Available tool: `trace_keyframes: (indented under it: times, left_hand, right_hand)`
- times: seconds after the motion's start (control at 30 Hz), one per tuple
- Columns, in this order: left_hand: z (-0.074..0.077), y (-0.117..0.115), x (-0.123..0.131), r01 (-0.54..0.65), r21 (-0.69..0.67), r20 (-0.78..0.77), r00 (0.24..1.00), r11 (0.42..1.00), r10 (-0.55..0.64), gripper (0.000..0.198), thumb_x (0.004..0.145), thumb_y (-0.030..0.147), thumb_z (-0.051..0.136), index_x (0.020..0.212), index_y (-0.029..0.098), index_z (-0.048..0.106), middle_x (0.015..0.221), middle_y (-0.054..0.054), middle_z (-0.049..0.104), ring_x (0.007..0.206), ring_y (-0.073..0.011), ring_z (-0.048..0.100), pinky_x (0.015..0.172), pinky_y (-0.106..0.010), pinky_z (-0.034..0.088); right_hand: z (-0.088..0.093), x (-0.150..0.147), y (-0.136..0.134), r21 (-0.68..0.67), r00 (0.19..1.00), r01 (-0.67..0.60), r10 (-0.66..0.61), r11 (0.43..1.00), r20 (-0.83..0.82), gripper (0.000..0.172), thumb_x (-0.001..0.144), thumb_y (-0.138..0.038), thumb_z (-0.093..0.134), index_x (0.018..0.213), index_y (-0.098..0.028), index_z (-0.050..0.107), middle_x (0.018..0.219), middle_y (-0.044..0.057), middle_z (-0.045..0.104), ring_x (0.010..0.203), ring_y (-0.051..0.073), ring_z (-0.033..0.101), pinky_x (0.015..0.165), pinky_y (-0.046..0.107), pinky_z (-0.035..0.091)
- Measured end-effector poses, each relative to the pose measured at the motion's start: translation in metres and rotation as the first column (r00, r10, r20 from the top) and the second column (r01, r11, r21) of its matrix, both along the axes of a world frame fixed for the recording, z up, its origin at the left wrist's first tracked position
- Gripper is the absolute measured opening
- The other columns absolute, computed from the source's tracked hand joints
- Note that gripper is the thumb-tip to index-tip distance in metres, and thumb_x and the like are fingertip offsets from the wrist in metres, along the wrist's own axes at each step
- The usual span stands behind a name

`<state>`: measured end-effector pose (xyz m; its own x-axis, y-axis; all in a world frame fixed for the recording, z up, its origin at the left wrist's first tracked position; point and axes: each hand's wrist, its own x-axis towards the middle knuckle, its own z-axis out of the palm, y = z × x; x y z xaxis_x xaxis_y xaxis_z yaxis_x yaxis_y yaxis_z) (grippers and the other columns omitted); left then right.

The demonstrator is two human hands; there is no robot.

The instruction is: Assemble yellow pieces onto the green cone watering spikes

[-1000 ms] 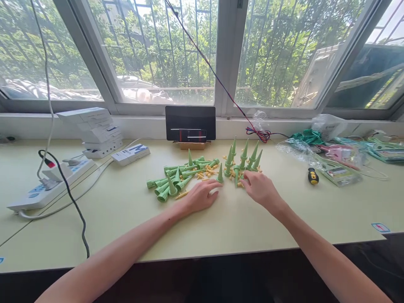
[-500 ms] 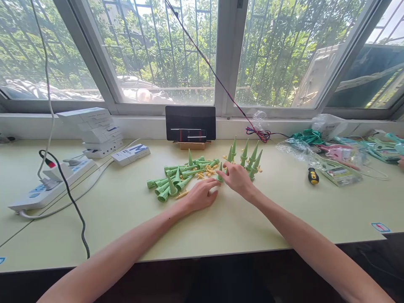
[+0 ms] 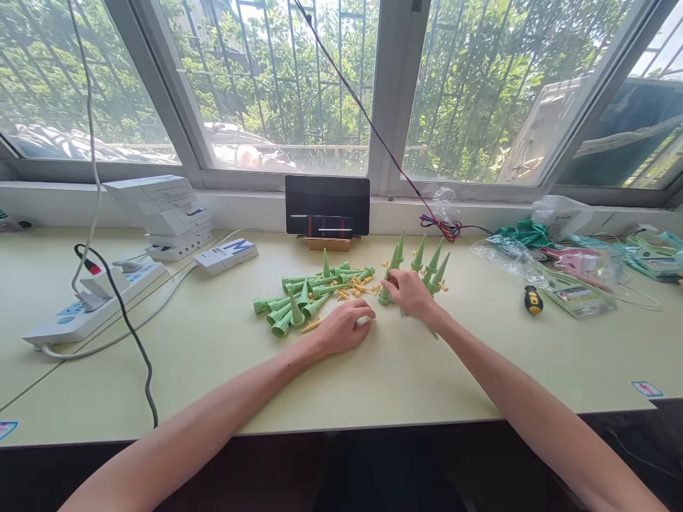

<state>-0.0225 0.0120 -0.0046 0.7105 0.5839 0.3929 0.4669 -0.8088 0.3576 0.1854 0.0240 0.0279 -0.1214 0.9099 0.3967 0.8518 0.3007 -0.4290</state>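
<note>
1. Two bare hands, left (image 3: 346, 330) and right (image 3: 413, 293), were over a pale yellow table (image 3: 320, 398).
2. Five green tips stood upright around the right hand, on standing cones (image 3: 438, 274); some looked stacked.
3. Three more upright cones (image 3: 296, 313) rose from the pile left of centre, among at least six lying cones (image 3: 279, 313), too tangled to count exactly.
4. Small yellow pieces (image 3: 358, 289), too many and too tiny to count, lay mostly between the two groups.
5. The right fingers were drawn narrowly together at a green cone (image 3: 384, 295), which they partly covered; whether they gripped or only touched it could not be told.
6. The left hand rested on the table, fingers curled beside the pile. Something whitish showed under its fingers; whether it was held could not be told.
7. The right wrist partly hid another green piece (image 3: 435, 334).
8. Behind stood one dark tablet (image 3: 327, 192); to the left, one power strip (image 3: 56, 331) and stacked white boxes (image 3: 154, 203); to the right, one screwdriver (image 3: 533, 300) beside plastic packets (image 3: 581, 295).
</note>
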Motion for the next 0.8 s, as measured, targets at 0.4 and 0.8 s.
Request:
trace_keyframes:
  times: [0.4,0.8]
  left_hand:
    - [0.003,-0.002,-0.001,0.003,-0.028,0.0,1.0,1.0,-0.003,0.02,0.087,0.016,0.052,0.093,0.018,0.072,0.097,-0.006,0.069,0.065,-0.0131,0.058,0.074,-0.029,0.048]
    - [0.002,-0.002,0.0,-0.015,-0.007,0.086,0.996,1.0,0.015,0.018,0.089,0.016,0.052,0.089,0.018,0.07,0.089,-0.004,0.068,0.06,-0.0113,0.055,0.066,-0.027,0.047]
  right_hand:
    - [0.001,-0.001,-0.014,-0.027,0.996,0.091,-0.091,0.995,0.008,0.012,0.092,-0.025,0.058,0.083,-0.018,0.059,0.067,0.002,0.063,0.061,0.016,0.055,0.059,0.025,0.036]
    - [-0.002,-0.008,-0.086,-0.109,0.981,-0.052,0.071,0.993,0.179,0.019,0.096,-0.025,0.051,0.08,-0.019,0.059,0.064,0.001,0.063,0.057,0.015,0.055,0.057,0.026,0.032]
